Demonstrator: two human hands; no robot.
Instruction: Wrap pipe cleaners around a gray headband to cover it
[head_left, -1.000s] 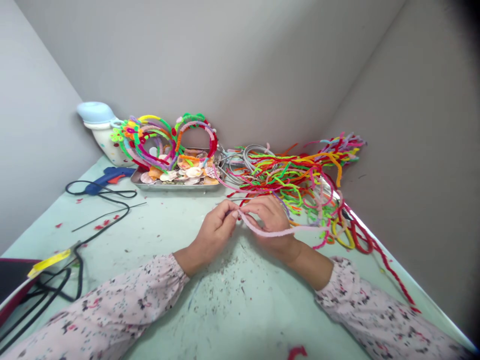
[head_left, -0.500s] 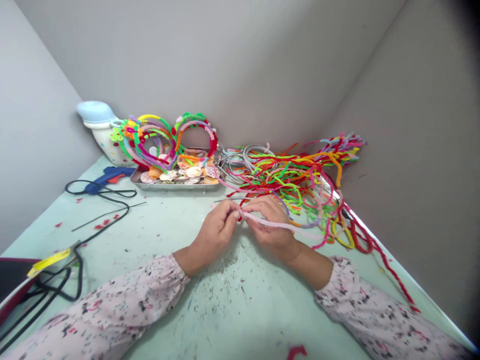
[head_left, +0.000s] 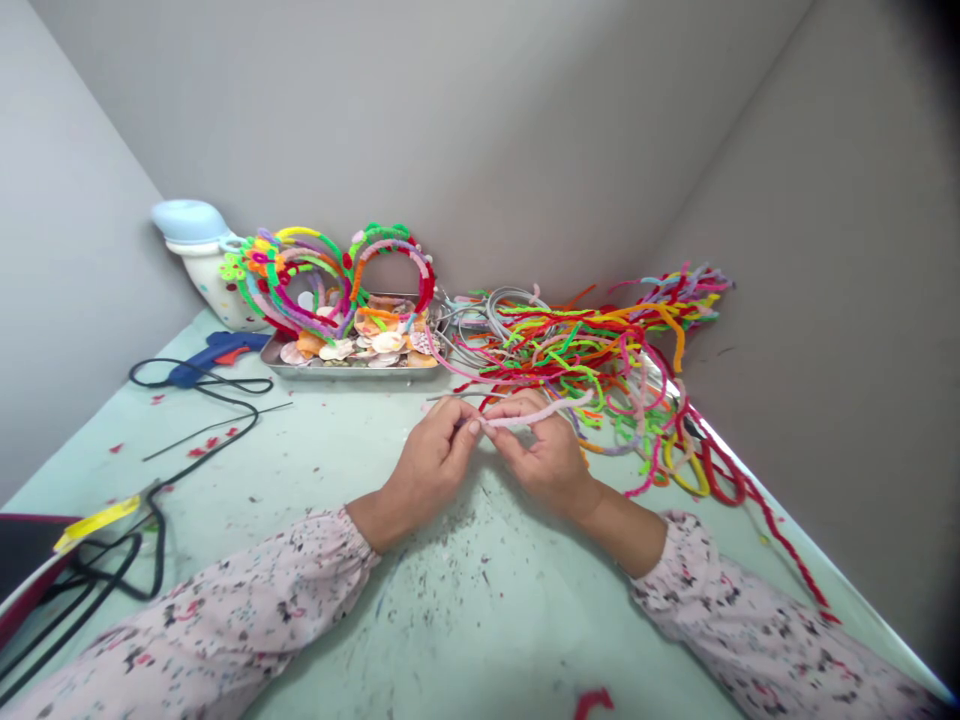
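A pale pink pipe cleaner (head_left: 536,413) is pinched between my two hands above the middle of the table. My left hand (head_left: 435,450) is closed, thumb against the fingers, at the pipe cleaner's near end. Close beside it, fingertips almost meeting, my right hand (head_left: 547,455) is closed on the same spot. The loose end slants up to the right over the right hand's knuckles. A thin grey strip and a bit of red show just behind the fingers; whether they are held too I cannot tell.
Behind stands a metal tray (head_left: 352,373) of shells with decorated headbands (head_left: 307,270). Right of it lies a heap of coloured pipe cleaners (head_left: 585,350). On the left are a blue glue gun (head_left: 206,360), its black cord (head_left: 225,440) and a white container (head_left: 214,270) with a blue lid.
The pink pipe cleaner's free end has swung up and shortened in view, from trailing right past the right wrist to lying over the right knuckles. Both hands stay nearly in place.
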